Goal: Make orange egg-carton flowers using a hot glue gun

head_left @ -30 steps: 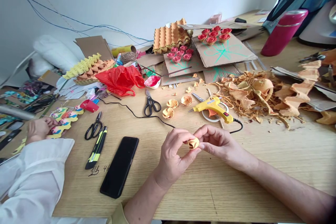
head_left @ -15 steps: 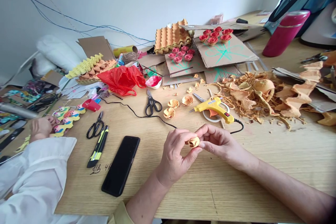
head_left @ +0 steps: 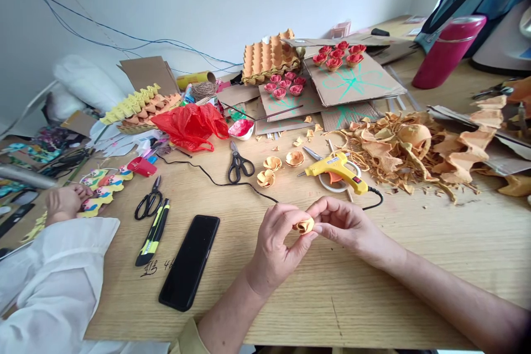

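Between my two hands, above the wooden table, is a small yellow-orange paper-pulp flower (head_left: 306,225) with curled petals. My left hand (head_left: 276,246) pinches it from the left with thumb and fingers. From the right, my right hand (head_left: 344,225) closes its thumb and fingertips on the flower's edge. Just beyond the hands lies a yellow hot glue gun (head_left: 337,168), resting on scissors with pale handles. Left of it sit several unpainted petal cups (head_left: 295,159). Black-handled scissors (head_left: 239,165) lie farther left. The flower's underside is hidden by my fingers.
A black phone (head_left: 189,263), a utility knife (head_left: 153,232) and more scissors (head_left: 150,199) lie to the left. A co-worker's white sleeve (head_left: 70,265) reaches in there. Pulp scraps (head_left: 398,149) heap at right. Red flowers (head_left: 333,64) stand on cardboard (head_left: 352,88) behind, near a pink bottle (head_left: 450,52).
The view has shifted very slightly. Both hands keep their grip on the flower, with no clear movement between the frames.
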A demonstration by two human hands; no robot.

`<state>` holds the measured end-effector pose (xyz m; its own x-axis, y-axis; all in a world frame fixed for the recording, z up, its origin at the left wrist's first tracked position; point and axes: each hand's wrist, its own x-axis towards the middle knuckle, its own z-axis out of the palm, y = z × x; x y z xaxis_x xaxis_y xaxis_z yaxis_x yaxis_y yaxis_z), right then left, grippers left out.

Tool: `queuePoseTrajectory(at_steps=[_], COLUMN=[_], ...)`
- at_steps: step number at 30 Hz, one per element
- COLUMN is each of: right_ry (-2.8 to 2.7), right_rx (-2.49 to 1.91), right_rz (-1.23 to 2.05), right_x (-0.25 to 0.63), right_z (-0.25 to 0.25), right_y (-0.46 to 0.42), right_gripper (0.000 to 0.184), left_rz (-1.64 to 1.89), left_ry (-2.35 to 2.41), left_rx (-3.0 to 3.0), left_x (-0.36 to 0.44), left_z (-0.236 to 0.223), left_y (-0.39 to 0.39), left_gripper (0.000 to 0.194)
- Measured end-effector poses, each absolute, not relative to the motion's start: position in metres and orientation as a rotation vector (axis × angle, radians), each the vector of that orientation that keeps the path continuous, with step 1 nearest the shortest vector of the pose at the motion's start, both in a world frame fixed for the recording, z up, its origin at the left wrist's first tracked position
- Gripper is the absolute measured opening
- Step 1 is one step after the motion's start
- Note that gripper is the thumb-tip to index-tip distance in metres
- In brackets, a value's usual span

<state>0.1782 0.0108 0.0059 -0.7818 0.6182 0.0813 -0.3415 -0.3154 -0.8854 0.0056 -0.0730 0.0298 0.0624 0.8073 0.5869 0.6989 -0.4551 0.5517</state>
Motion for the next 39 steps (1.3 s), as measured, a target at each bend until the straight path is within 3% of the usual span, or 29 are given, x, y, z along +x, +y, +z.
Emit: queuePoseTrajectory(at_steps=[12,39], right_ry=[-1.326,-1.417], right_rx=[-0.354,-0.436], right_rz=[2.119,2.111], right_x=[0.1764,0.1788], right_z=[0.0066,0.0112], right_y=[0.0117,0.0119], right_gripper=[0.021,0.025], left_rz=[1.398,1.354], left_ry=[1.576,1.591], left_rx=[2.12,2.196], left_x=[0.0083,0.0072], left_z=[0.031,0.0298], left_y=[-0.073,-0.0727], left_gripper=[0.018,0.01])
